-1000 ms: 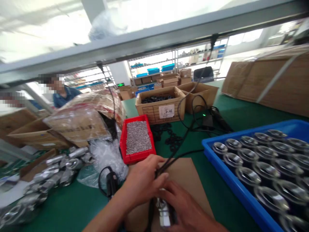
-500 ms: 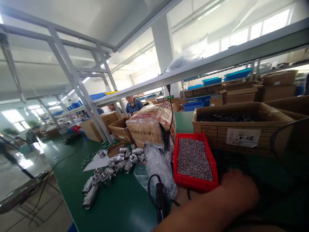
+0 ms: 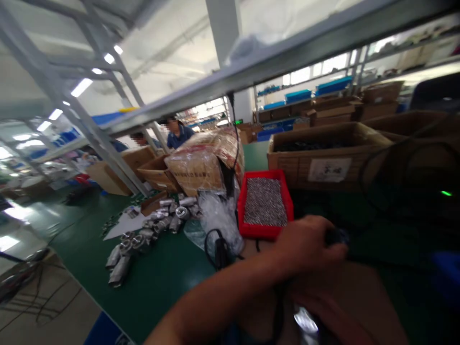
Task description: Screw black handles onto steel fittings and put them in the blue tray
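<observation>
My left hand (image 3: 311, 242) reaches across from the lower left, just beyond the near right corner of a red bin (image 3: 264, 232). Its fingers and thumb curl round a dark object (image 3: 338, 235) that is too dim and blurred to name. Small shiny metal pieces (image 3: 266, 201) fill the bin. Low in the picture, my right hand (image 3: 332, 314) is partly visible in shadow beside a shiny metal part (image 3: 306, 323), with its fingers closed against it. The part's lower end is cut off by the frame edge.
Several metal pipe fittings (image 3: 158, 223) lie on the green table (image 3: 161, 282), left of clear plastic bags (image 3: 219, 215). A black-handled corded tool (image 3: 221, 251) is near my forearm. Cardboard boxes (image 3: 323, 165) stand behind under a shelf (image 3: 215, 91). A co-worker (image 3: 179, 134) sits farther back.
The view has swung right and down. My left hand now shows its fingers curled round a dark object. My right hand and the shiny metal part have come into view at the bottom.
</observation>
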The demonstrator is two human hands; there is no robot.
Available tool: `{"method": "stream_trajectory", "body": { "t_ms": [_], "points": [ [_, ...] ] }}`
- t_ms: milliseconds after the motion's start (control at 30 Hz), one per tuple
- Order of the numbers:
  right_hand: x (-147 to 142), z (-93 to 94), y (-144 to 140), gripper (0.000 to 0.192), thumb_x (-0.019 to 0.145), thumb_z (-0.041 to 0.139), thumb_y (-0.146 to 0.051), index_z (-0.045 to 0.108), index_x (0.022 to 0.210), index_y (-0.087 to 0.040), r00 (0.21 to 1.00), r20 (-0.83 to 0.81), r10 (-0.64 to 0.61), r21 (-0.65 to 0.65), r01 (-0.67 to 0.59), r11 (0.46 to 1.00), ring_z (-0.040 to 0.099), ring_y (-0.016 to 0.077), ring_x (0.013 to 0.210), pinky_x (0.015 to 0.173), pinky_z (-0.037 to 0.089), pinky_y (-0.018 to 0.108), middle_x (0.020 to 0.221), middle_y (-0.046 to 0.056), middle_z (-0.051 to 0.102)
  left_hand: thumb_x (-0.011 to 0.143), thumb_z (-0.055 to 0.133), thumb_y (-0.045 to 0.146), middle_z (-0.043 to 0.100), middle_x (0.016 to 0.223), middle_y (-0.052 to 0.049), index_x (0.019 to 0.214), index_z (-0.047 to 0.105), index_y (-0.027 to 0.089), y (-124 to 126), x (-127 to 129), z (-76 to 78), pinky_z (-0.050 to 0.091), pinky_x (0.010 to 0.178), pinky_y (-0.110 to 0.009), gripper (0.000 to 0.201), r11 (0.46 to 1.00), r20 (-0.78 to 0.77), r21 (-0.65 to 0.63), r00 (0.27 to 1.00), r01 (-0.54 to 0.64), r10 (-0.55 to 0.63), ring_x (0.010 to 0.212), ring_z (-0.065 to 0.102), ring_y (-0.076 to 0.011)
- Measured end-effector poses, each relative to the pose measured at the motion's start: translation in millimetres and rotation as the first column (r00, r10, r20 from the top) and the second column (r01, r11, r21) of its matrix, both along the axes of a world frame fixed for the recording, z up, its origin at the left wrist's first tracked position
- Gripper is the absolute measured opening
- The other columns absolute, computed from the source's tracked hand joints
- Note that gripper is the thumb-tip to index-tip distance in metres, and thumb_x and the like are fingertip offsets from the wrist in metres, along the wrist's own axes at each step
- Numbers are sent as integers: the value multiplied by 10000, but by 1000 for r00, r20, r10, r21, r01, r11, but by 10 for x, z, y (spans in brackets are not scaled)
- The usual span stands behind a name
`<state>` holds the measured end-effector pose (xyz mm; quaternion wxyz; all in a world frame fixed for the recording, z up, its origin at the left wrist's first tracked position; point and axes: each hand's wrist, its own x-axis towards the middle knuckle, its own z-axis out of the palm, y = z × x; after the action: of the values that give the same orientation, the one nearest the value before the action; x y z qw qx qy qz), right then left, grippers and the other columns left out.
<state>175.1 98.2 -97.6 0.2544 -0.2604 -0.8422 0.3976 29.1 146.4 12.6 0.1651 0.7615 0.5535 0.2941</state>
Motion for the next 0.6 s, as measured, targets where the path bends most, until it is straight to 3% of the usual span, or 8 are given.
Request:
{"method": "stream_trajectory", "body": {
  "t_ms": [67, 167, 267, 367, 467, 600],
  "points": [
    [128, 212, -151, 662, 684, 683, -268, 530, 1324, -336, 999, 50, 16, 1, -16, 1000, 580, 316, 1221, 1037, 494, 485, 1304, 76, 602, 813, 647, 348, 682, 966, -42, 1103, 624, 168, -330, -191, 126, 524, 736, -287, 343, 998, 184, -60, 982, -26, 37, 805, 631, -167],
    [134, 424, -192, 701, 673, 711, -236, 472, 1332, -220, 999, 40, 23, -30, -22, 999, 589, 268, 1182, 1040, 479, 416, 1292, 101, 594, 799, 642, 233, 679, 919, -3, 1024, 634, 166, -671, -501, 148, 492, 700, -241, 236, 986, 288, -164, 957, 19, 30, 769, 614, -122],
    [101, 447, -182, 745, 659, 728, -220, 434, 1344, -205, 1000, 24, -9, -22, 10, 1000, 612, 248, 1122, 988, 502, 386, 1258, 97, 603, 781, 631, 158, 670, 933, 11, 1027, 640, 175, -957, -614, 62, 483, 765, -243, 247, 957, 247, -273, 969, 97, -27, 823, 607, -120],
    [97, 397, -208, 740, 659, 725, -204, 426, 1336, -204, 1000, -9, -24, 33, 24, 999, 615, 247, 1113, 973, 505, 375, 1246, 99, 602, 780, 659, 171, 646, 945, 12, 1043, 637, 188, -1151, -569, -66, 461, 786, -255, 265, 934, 137, -323, 984, 155, -116, 847, 592, -133],
    [100, 351, -225, 742, 656, 733, -203, 414, 1327, -204, 999, -48, -17, 70, 20, 997, 610, 244, 1127, 985, 500, 364, 1244, 99, 595, 823, 661, 225, 630, 982, 4, 1090, 617, 201, -1205, -524, -182, 446, 796, -263, 271, 928, 39, -341, 989, 147, -142, 870, 587, -148],
    [96, 340, -225, 770, 660, 731, -180, 382, 1346, -214, 1000, -9, -12, 47, 12, 999, 608, 246, 1143, 987, 509, 364, 1266, 102, 587, 879, 638, 304, 619, 1029, 0, 1157, 601, 238, -1206, -544, -269, 444, 813, -263, 287, 924, 25, -349, 988, 154, -155, 897, 591, -157]
  ]
}}
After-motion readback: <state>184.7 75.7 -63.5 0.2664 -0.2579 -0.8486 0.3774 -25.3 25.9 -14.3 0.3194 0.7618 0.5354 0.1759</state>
